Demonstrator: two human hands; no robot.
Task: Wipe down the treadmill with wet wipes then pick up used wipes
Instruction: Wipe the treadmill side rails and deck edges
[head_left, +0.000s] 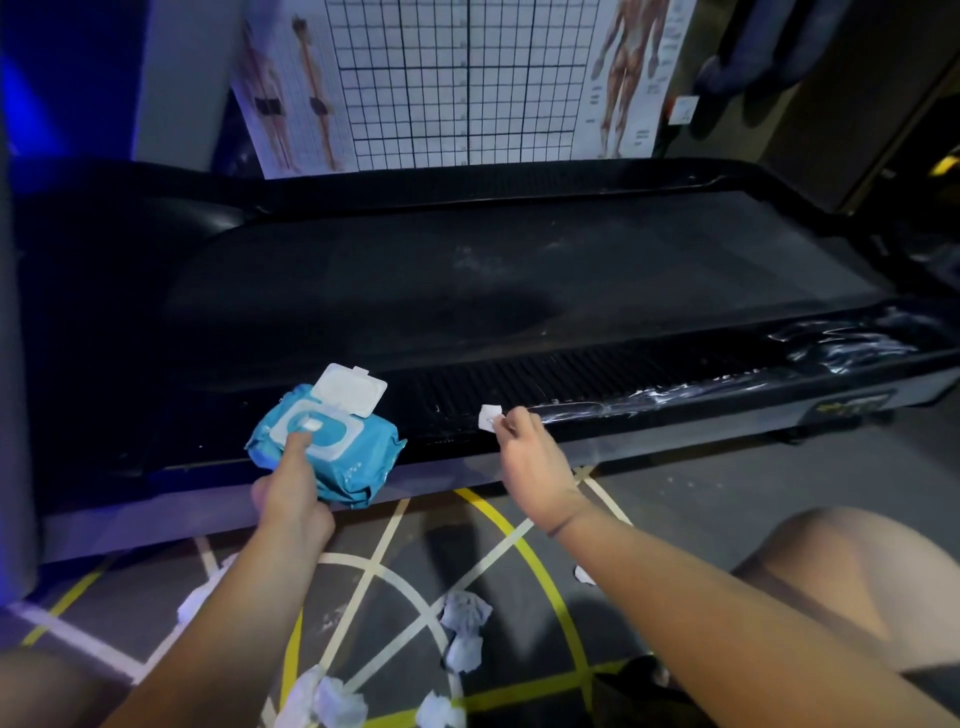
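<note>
The black treadmill lies across the view, its near side rail streaked wet toward the right. My left hand grips a blue wet-wipe pack with its white lid flipped open, my thumb near the opening. My right hand pinches a small folded white wipe against the near rail's edge. Several crumpled used wipes lie on the floor below my arms.
The grey floor carries yellow and white tape lines. My bare knee is at the right. A grid and anatomy poster leans behind the treadmill. A grey post stands at the left edge.
</note>
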